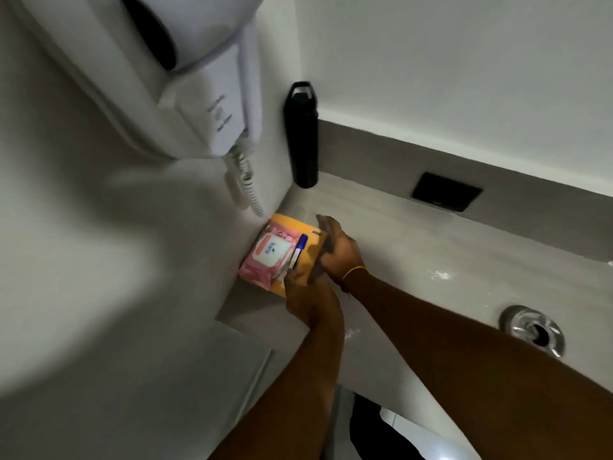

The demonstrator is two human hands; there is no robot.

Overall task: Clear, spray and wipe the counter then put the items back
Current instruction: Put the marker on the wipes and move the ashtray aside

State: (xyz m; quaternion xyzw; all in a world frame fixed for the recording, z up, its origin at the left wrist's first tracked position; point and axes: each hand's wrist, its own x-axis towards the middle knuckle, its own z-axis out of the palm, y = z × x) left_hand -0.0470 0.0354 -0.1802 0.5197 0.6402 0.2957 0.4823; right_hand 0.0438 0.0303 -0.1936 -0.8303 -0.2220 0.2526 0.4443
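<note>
The pink wipes pack (pixel 268 257) and pen (pixel 297 252) are riding on an orange packet (pixel 306 260) against the wall. The left hand (pixel 308 298) is gripping its near edge, fingers curled; the right hand (pixel 338 252) is clasping its side. Probably best keeping it level above the tabletop (pixel 414 247) so nothing slides.
</note>
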